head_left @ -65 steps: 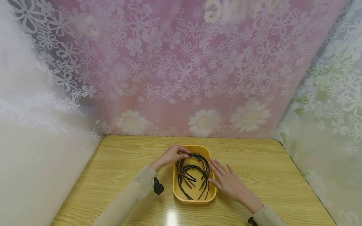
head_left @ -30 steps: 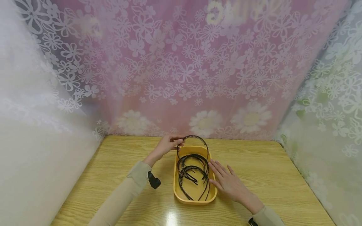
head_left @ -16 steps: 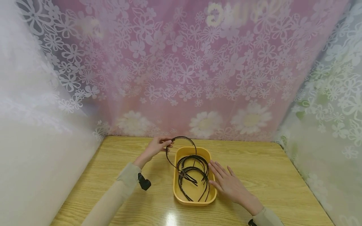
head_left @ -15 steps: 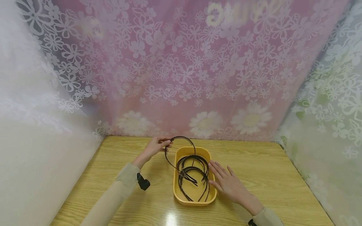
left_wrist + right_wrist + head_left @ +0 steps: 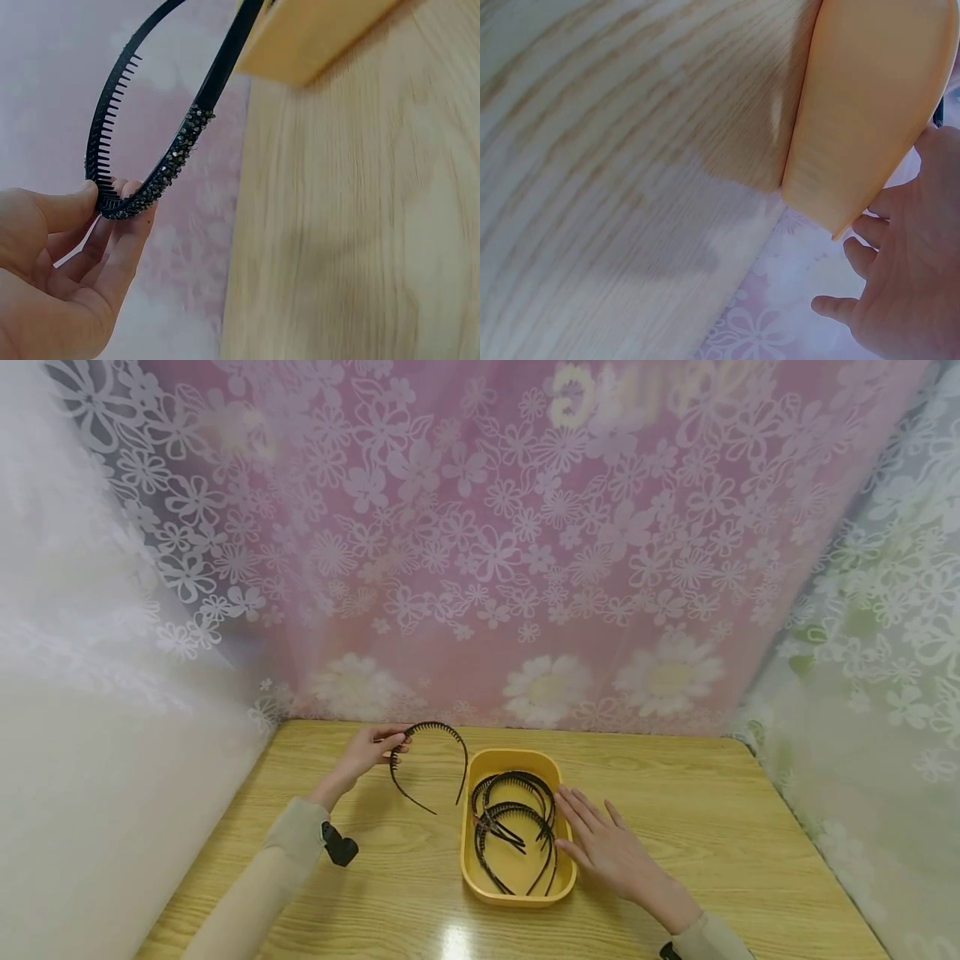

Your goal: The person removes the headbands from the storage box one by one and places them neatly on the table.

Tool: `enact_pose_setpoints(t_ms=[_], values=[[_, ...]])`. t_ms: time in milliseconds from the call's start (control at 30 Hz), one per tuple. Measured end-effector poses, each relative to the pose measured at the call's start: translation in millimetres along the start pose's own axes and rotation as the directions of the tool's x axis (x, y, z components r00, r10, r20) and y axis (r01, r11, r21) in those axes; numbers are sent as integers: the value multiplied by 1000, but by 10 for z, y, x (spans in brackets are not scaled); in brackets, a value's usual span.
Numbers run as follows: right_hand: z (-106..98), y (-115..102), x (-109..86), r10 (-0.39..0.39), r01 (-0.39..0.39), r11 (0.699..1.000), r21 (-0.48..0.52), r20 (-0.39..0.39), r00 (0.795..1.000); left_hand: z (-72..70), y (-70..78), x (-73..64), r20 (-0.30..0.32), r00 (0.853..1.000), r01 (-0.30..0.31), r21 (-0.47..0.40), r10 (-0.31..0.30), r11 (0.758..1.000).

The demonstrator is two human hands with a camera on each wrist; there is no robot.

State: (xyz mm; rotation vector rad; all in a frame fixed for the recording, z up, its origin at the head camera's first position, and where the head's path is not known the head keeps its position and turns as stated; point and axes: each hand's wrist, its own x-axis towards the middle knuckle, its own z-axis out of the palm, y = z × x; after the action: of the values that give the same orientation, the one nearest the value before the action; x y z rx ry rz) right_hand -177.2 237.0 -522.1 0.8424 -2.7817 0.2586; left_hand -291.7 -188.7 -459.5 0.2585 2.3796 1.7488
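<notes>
My left hand pinches a black toothed headband between thumb and fingers, up off the table and left of the yellow bin. In the left wrist view the headband shows small glittering stones along its outer side and comb teeth inside. The yellow bin stands on the table with several black headbands lying overlapped in it. My right hand rests with straight fingers against the bin's right rim. In the right wrist view those fingers lie along the bin's outer wall.
The wood-grain table runs back to a pink flowered curtain. Pale sheets hang on the left and on the right. A black wrist camera sits on the left sleeve.
My left hand has reached into the bin, taken one headband, lifted it out and carried it left, clear of the rim. The right hand has stayed at the bin's right side.
</notes>
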Motion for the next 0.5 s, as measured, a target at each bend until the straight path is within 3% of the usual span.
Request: enact_pose_setpoints(t_ms=[233,500], values=[[26,28,-7,-23,22,1000,-15,-32,999,-277,-228,5,-52,996,69,28,-68,997],[-25,-10,-3,-17,17,1000,8,-21,1000,-455,-373,-43,-87,993,91,104,-83,990]])
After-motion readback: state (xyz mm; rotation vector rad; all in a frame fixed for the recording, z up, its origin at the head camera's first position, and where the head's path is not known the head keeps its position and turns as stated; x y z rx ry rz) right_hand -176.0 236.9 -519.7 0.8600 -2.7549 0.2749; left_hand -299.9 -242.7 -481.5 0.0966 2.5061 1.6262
